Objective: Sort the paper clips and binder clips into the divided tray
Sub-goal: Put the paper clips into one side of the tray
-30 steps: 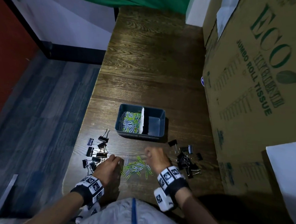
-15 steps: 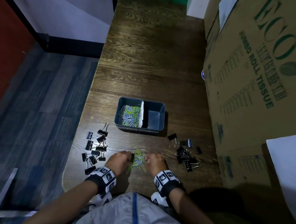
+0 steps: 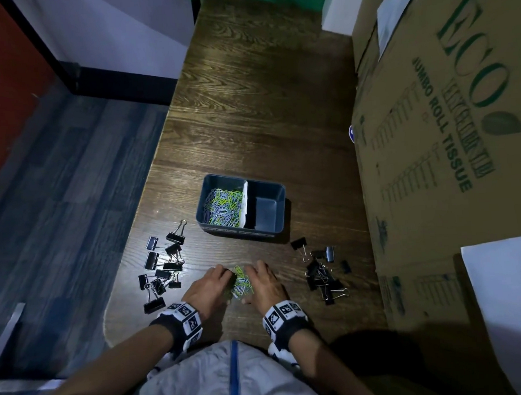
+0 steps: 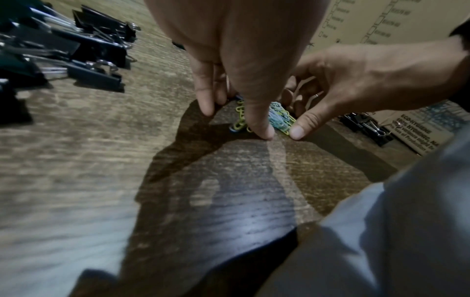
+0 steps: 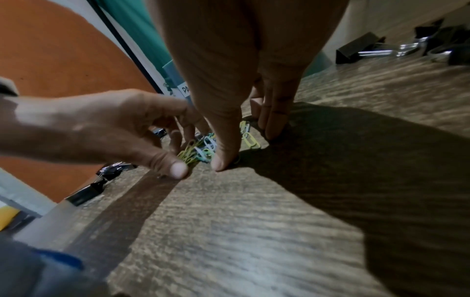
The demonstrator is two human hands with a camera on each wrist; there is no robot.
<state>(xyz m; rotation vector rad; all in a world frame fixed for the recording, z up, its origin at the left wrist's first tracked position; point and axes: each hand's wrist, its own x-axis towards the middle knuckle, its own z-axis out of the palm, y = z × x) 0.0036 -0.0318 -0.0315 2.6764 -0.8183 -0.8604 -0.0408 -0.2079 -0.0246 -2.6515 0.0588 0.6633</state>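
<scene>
A small heap of green and blue paper clips point(image 3: 242, 284) lies on the wooden table near its front edge. My left hand point(image 3: 224, 278) and right hand point(image 3: 255, 276) stand on either side of it, thumbs and curled fingers closing round the heap, fingertips on the wood. The wrist views show the clips point(image 4: 279, 118) point(image 5: 201, 150) caught between each thumb and its fingers. The dark divided tray point(image 3: 278, 193) sits just beyond; its left compartment holds many paper clips point(image 3: 223, 205), its right one shows bare bottom. Black binder clips lie in a left pile point(image 3: 163, 269) and a right pile point(image 3: 322, 274).
A large cardboard box point(image 3: 447, 157) printed with "JUMBO ROLL TISSUE" walls off the table's right side. The table's left edge point(image 3: 139, 203) drops to a blue-grey floor. Bare wood stretches beyond the tray.
The spread-out paper clips have been pushed into a tight heap. Both hands have moved inward toward each other and now close round it.
</scene>
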